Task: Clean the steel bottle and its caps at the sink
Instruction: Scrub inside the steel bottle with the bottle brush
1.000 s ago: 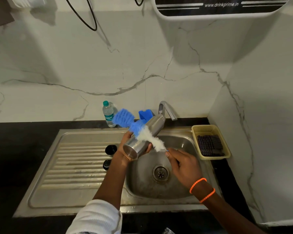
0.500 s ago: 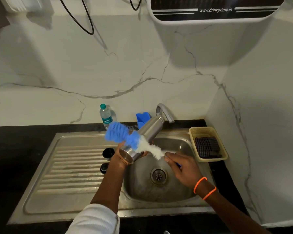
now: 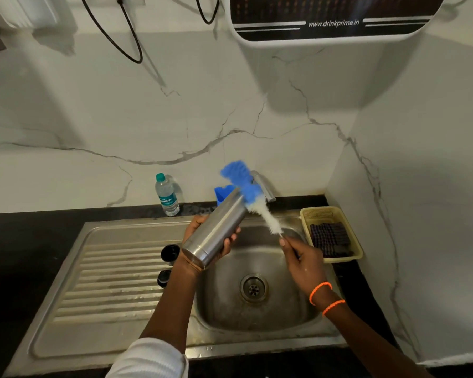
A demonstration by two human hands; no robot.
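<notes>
My left hand point(image 3: 202, 233) grips the steel bottle point(image 3: 216, 230) around its lower body and holds it tilted over the sink basin point(image 3: 257, 309), base toward me and mouth toward the tap. My right hand point(image 3: 302, 259) grips the thin handle of a bottle brush point(image 3: 253, 199) with blue and white bristles. The brush rises to the upper left and its bristles lie at the bottle's neck. Two black caps point(image 3: 170, 252) point(image 3: 164, 278) stand on the ribbed drainboard point(image 3: 109, 282), just left of my left wrist.
The steel tap point(image 3: 265, 186) stands behind the basin, next to a blue holder point(image 3: 223, 193). A small plastic water bottle point(image 3: 166, 195) sits on the dark counter behind the drainboard. A yellow tray point(image 3: 331, 214) with a dark scrub cloth lies right of the sink.
The brush has swung from the bottle's left side, across its body, over to the right by the neck. The bottle has been raised a little.
</notes>
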